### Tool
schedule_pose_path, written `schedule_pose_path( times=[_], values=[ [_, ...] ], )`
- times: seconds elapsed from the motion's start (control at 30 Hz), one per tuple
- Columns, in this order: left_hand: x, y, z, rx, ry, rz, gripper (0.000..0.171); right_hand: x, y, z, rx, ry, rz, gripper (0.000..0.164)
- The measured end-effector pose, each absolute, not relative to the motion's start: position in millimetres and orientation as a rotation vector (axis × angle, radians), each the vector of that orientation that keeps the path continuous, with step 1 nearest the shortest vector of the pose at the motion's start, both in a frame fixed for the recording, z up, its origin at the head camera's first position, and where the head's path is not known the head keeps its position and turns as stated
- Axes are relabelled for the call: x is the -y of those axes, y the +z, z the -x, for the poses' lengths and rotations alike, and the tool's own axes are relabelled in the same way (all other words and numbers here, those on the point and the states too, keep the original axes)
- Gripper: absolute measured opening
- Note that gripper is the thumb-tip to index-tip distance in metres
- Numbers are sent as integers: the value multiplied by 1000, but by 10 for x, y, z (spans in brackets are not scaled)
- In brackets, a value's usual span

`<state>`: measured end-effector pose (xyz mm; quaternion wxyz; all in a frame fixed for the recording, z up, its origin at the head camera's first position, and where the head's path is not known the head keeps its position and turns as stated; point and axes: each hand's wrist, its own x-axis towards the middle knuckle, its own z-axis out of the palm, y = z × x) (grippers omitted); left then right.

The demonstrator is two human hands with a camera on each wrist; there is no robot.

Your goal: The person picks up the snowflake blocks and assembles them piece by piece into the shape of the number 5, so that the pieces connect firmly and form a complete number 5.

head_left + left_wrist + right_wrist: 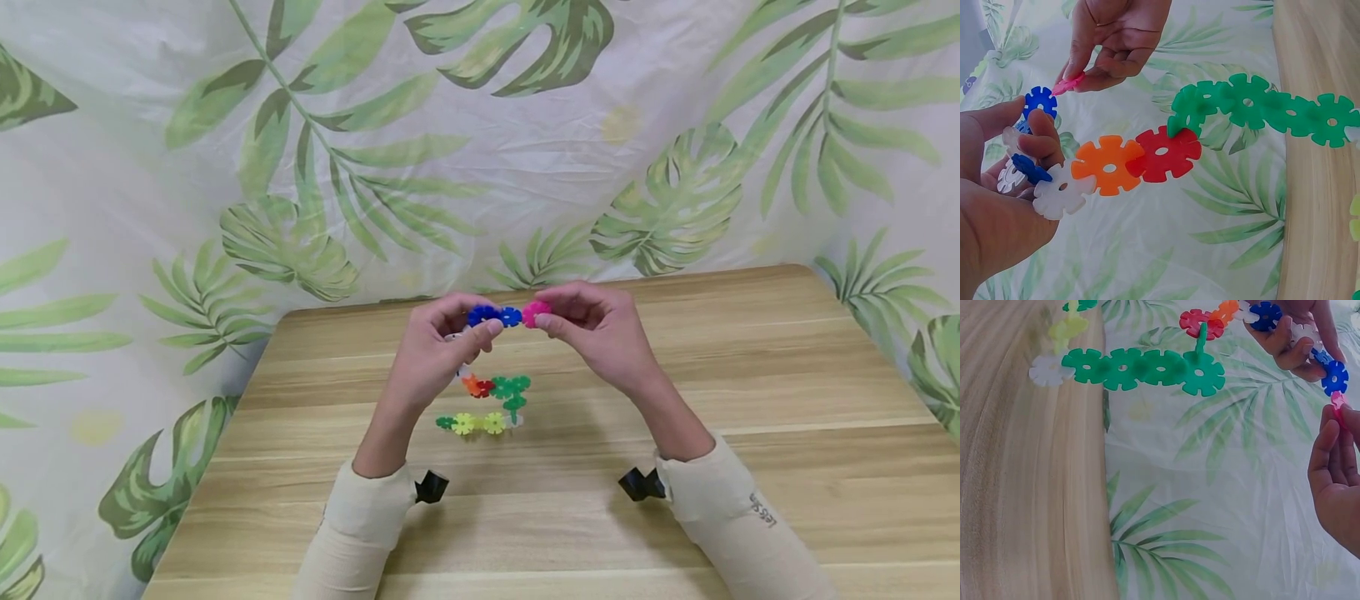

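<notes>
My left hand (429, 354) grips a chain of interlocking snowflake discs by its blue and white part, with fingers covering some of the discs. A blue disc (1040, 102) sticks out beyond its fingertips. From this hand the chain runs through a white disc (1063, 194), an orange disc (1094, 164) and a red disc (1169, 164) to several green discs (1124, 370), then on to yellow discs (465, 424). Between thumb and fingers, my right hand (611, 342) pinches a pink disc (534, 313), its edge right at the outer blue disc's rim.
Below the hands is a wood-grain table (750, 367) with rounded back corners. Behind it hangs a pale cloth (525, 167) printed with green leaves. Black mounts (432, 487) sit at both sleeve cuffs. The yellow end of the chain hangs over the table's middle.
</notes>
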<state>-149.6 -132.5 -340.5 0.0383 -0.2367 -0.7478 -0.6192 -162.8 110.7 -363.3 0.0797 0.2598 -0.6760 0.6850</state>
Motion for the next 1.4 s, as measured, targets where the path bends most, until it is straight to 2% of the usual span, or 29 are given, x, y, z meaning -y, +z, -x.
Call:
schedule_pose_path(
  times=[1.4],
  values=[
    [1305,-3437,1518,2329,-1861,721,15,-1078,-3677,1621,1972,1986,-810,23]
  ],
)
